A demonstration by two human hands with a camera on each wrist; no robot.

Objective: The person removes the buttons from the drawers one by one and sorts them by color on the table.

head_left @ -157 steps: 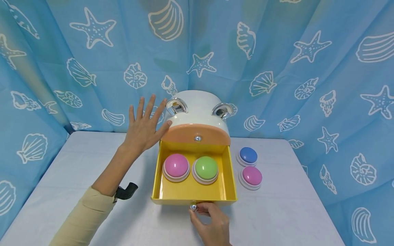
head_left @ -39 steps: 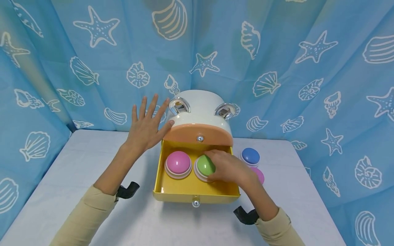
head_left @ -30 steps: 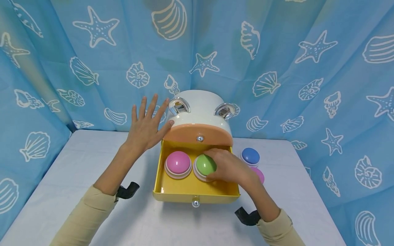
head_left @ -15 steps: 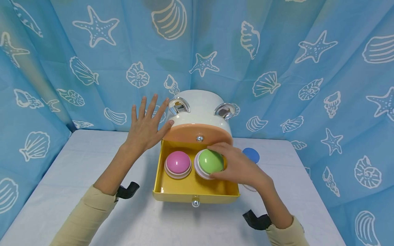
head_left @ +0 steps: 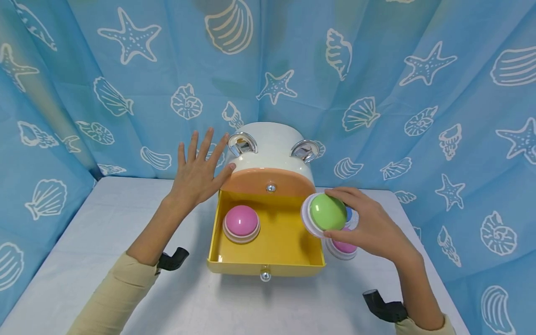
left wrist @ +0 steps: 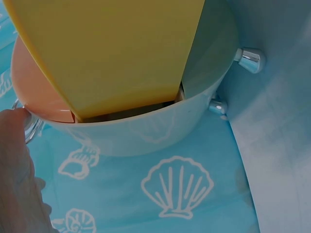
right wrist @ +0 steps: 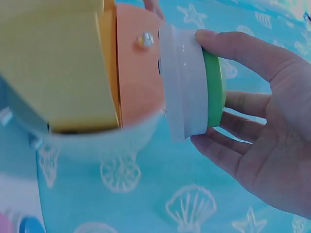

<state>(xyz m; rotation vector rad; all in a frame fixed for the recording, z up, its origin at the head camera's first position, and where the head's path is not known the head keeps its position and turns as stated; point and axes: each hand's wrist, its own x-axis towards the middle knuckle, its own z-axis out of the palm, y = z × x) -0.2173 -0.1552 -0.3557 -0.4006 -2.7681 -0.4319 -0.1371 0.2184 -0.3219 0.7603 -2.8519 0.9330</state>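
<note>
Green button [head_left: 328, 212] pinched in right hand [head_left: 370, 228] — held just above yellow drawer's [head_left: 268, 266] right wall, tilted toward camera. Left hand [head_left: 197, 174] flat, fingers spread, against white box [head_left: 270, 144] — farther off.

Four dome buttons out here — one green [head_left: 328, 211], two pink [head_left: 240, 220] [head_left: 344, 247], one blue [head_left: 348, 215] — plus one yellow drawer [head_left: 268, 261], one white cabinet [head_left: 271, 142], two hands [head_left: 197, 172] [head_left: 370, 225].

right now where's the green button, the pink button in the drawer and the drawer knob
green button [head_left: 328, 211], head view, on its green dome
pink button [head_left: 241, 221], head view, on its dome top
drawer knob [head_left: 264, 276], head view, on the silver ball
</note>
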